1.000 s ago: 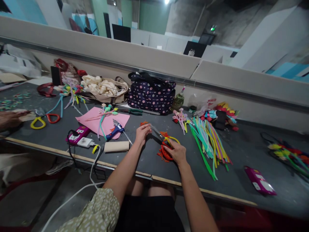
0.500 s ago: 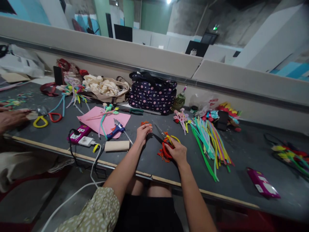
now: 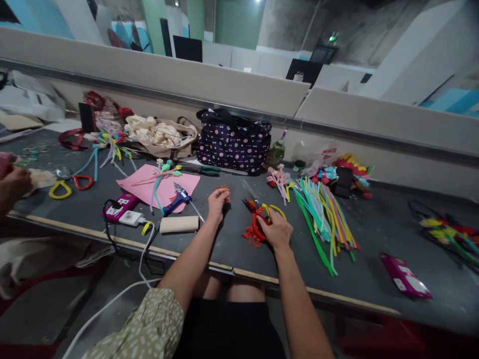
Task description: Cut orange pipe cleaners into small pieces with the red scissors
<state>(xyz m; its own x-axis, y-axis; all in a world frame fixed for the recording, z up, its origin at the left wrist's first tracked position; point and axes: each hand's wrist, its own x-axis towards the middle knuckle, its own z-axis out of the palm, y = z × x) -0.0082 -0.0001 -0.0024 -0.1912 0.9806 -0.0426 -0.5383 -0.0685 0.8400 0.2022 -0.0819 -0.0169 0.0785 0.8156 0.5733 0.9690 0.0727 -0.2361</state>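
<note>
My left hand (image 3: 218,203) is closed in a pinch on a small orange-red piece (image 3: 223,188), of which only a little shows above the fingertips. My right hand (image 3: 277,228) is wrapped round the scissors (image 3: 277,209), which have red and yellow handles; their blades are apart and point up and left. Orange-red pieces (image 3: 252,236) lie on the dark table beside and under the scissors. Right of that hand is a bundle of coloured pipe cleaners (image 3: 325,219). A beige roll (image 3: 179,224) rests left of my left forearm.
A blue glue gun (image 3: 178,199) lies on pink paper (image 3: 129,183), near a purple power strip (image 3: 121,208). Behind stands a dotted bag (image 3: 234,142). Another person's hand (image 3: 15,184) is at the far left; a purple box (image 3: 406,276) lies right.
The scissors have turned in my right hand, and their blades now spread apart. My left hand stays pinched. The other person's hand at the left has lifted and holds something pinkish.
</note>
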